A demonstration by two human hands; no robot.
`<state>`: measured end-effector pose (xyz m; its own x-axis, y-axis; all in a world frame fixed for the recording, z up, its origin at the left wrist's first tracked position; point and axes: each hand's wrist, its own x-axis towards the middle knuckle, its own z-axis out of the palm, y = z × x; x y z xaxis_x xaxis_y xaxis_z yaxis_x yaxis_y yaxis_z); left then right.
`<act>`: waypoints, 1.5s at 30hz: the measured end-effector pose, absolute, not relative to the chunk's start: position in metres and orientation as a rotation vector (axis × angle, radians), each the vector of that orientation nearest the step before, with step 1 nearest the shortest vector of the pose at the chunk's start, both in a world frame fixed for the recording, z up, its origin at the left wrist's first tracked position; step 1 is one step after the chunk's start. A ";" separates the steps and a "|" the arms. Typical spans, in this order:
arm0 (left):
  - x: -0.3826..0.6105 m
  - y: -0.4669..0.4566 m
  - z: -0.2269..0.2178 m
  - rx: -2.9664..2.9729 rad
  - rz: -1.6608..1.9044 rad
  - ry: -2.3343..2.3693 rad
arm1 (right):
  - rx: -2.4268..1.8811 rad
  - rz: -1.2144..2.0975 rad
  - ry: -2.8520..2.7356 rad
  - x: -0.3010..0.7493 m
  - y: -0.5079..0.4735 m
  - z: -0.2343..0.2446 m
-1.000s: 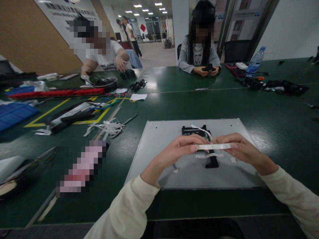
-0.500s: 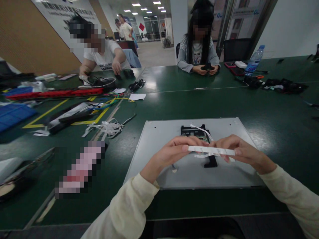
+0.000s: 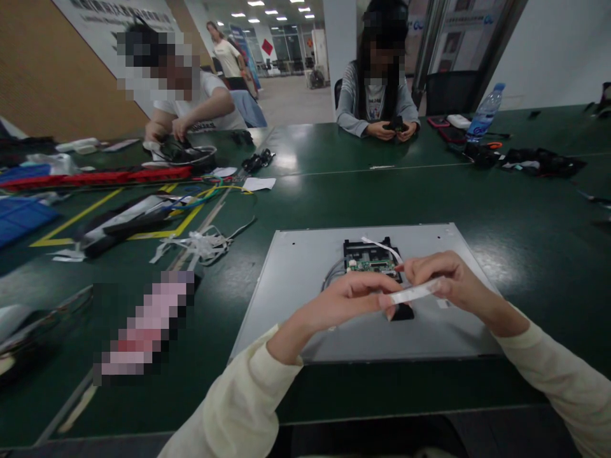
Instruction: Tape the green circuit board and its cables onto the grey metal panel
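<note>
1. Our left hand (image 3: 351,296) was closed, thumb and fingers pinching the left end of a short white strip (image 3: 414,292).
2. Our right hand (image 3: 449,275) gripped the same strip at its other end, the thumb along it and the fingers curled behind.
3. The strip was between our two hands, over the grey panel (image 3: 281,289), slanting so that its right end sat higher in our view than its left.
4. The panel lay flat on the green table (image 3: 329,200), near the edge on our side.
5. On the panel, just beyond our fingers, we saw a green circuit board (image 3: 375,266) in a black frame (image 3: 353,245). A thin white cable (image 3: 383,246) ran across the frame toward our right hand, and grey wires (image 3: 333,272) curved at its left. Our hands hid part of this area.
6. Just below the strip in our view, a black piece (image 3: 403,312) showed on the panel, partly covered by our left fingers.
7. Left of the panel, we had a tangle of white strips (image 3: 203,247) and, nearer to us, a pink item (image 3: 155,318) too pixelated to make out.
8. Across the table, a co-worker in grey sleeves (image 3: 352,114) held a small black object (image 3: 396,124) in both hands; another in a white shirt (image 3: 214,114) handled dark cables by a round container (image 3: 205,156).
</note>
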<state>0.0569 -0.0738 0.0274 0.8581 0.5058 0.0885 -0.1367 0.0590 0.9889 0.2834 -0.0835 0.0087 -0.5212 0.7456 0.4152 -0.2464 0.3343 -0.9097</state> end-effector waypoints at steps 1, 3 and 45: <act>0.056 -0.074 0.028 1.407 0.517 0.316 | -0.455 1.380 -1.678 0.284 -0.084 0.010; 0.056 -0.074 0.028 1.365 0.561 0.310 | -0.448 1.448 -1.684 0.285 -0.085 0.013; 0.064 -0.083 0.010 2.707 0.755 1.227 | -0.687 -0.105 -2.164 0.284 -0.091 -0.013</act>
